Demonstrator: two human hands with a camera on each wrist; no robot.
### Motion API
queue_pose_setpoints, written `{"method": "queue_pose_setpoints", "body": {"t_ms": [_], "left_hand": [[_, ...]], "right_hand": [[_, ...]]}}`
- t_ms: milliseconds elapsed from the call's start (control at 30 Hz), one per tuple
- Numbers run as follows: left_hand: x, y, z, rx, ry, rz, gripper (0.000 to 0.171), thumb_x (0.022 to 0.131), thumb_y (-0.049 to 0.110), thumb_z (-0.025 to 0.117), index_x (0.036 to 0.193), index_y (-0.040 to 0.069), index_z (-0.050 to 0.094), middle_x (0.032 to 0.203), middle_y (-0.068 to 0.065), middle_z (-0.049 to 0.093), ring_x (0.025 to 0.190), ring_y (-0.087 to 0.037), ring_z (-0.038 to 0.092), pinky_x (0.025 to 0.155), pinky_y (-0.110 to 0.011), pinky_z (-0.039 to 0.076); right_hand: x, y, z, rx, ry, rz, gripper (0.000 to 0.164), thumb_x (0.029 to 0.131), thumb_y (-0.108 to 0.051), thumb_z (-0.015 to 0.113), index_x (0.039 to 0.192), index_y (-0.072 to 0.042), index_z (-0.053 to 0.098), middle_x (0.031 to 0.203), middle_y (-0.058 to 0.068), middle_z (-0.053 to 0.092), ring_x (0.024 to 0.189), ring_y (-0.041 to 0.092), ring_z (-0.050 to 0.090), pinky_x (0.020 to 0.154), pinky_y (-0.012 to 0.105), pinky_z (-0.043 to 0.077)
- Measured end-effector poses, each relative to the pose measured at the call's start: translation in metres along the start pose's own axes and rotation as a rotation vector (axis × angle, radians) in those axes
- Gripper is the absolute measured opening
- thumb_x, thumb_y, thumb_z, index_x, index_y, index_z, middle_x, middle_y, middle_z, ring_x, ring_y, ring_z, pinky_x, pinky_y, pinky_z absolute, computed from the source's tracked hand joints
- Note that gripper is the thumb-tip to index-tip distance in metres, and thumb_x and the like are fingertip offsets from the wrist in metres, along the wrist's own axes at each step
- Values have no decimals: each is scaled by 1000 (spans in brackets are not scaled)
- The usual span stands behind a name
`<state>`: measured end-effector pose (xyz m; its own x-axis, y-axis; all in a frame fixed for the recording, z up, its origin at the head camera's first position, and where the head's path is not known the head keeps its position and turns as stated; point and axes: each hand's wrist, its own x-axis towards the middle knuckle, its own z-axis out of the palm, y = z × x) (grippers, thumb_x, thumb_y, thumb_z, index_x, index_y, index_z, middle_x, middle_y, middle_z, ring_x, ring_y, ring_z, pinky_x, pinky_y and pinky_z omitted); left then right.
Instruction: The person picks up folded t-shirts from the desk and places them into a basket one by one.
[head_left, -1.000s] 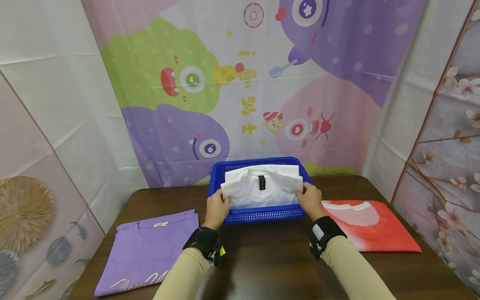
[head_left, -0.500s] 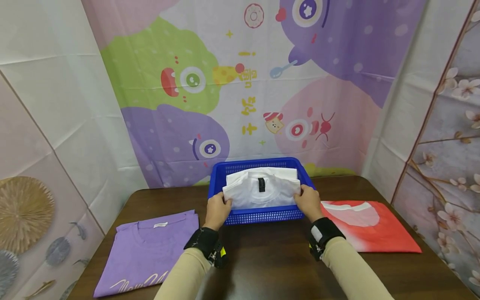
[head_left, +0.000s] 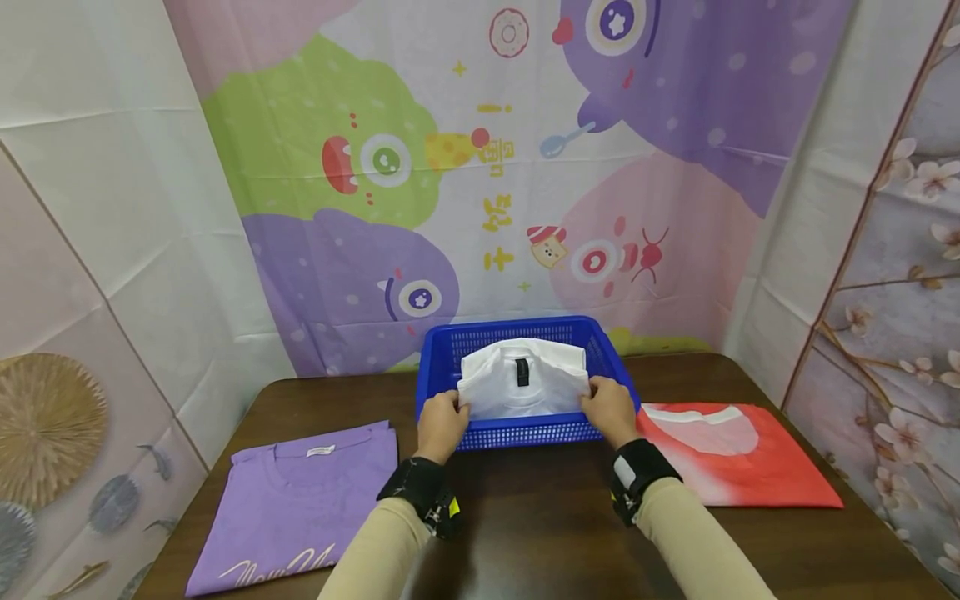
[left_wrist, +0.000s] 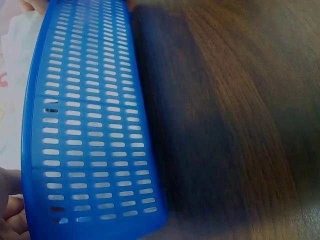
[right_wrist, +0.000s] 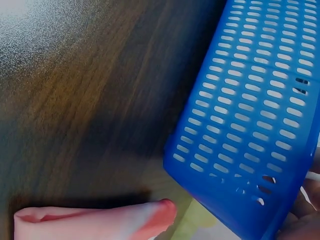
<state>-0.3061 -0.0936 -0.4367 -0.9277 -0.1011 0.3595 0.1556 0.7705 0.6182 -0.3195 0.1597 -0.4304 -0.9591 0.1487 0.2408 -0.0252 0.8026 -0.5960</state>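
Note:
A folded white T-shirt [head_left: 491, 385] with a black neck label stands tilted inside the blue plastic basket [head_left: 528, 435]. My left hand [head_left: 441, 425] pinches its left edge, thumb in front. At the opposite edge, my right hand [head_left: 611, 412] grips the cloth in the same way. Both hands reach over the basket's front rim. In the left wrist view, the perforated basket wall [left_wrist: 90, 125] hides most of the shirt, and a few fingers [left_wrist: 15, 220] show at the lower left. The right wrist view has part of the hand [right_wrist: 302, 215] behind the basket corner.
On the brown table [head_left: 525, 533], a folded purple T-shirt [head_left: 300, 500] lies left of the basket. A folded red and white shirt [head_left: 772, 467] lies to the right, close to the basket's corner. A cartoon-printed curtain [head_left: 495, 167] hangs behind the table.
Both hands have drawn closer together, squeezing the white T-shirt narrower so its middle bows. The shirt sits slightly lower in the basket. The other two shirts have stayed put.

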Motion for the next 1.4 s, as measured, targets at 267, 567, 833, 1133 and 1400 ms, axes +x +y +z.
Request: {"method": "queue_pose_setpoints", "body": {"t_ms": [267, 567, 833, 1133, 1400], "left_hand": [[-1, 5, 3, 62, -50, 1, 17, 85, 11, 65, 69, 5, 65, 68, -11, 66, 63, -23, 59, 57, -38, 45], [-1, 7, 4, 79, -48, -6, 17, 88, 14, 63, 96, 2, 72, 87, -15, 74, 81, -32, 70, 72, -46, 54], [-1, 8, 4, 104, -50, -18, 22, 88, 15, 63, 103, 4, 73, 97, -14, 75, 89, -34, 71, 77, -46, 54], [-2, 7, 5, 138, -55, -11, 21, 88, 16, 62, 101, 4, 73, 94, -13, 76, 86, -34, 70, 73, -45, 53], [-1, 4, 6, 117, -64, -28, 22, 89, 17, 62, 103, 5, 73, 95, -11, 76, 87, -32, 70, 74, -44, 54]], "right_hand": [[-2, -3, 4, -46, -29, 10, 20, 84, -13, 61, 96, 0, 70, 97, 21, 72, 90, 38, 66, 81, 50, 50], [-4, -7, 4, -83, -16, -43, 18, 84, -13, 58, 90, -3, 71, 90, 20, 73, 84, 38, 66, 75, 51, 48], [-4, -8, 6, -90, -58, -2, 30, 89, -17, 56, 112, -1, 68, 114, 19, 70, 107, 40, 65, 93, 53, 47], [-4, -5, 11, -130, -15, -29, 32, 88, -19, 59, 113, -1, 67, 112, 17, 72, 105, 39, 66, 89, 52, 47], [-3, -5, 11, -78, -51, 12, 33, 90, -19, 58, 116, 0, 65, 116, 18, 70, 110, 39, 64, 93, 52, 45]]}}
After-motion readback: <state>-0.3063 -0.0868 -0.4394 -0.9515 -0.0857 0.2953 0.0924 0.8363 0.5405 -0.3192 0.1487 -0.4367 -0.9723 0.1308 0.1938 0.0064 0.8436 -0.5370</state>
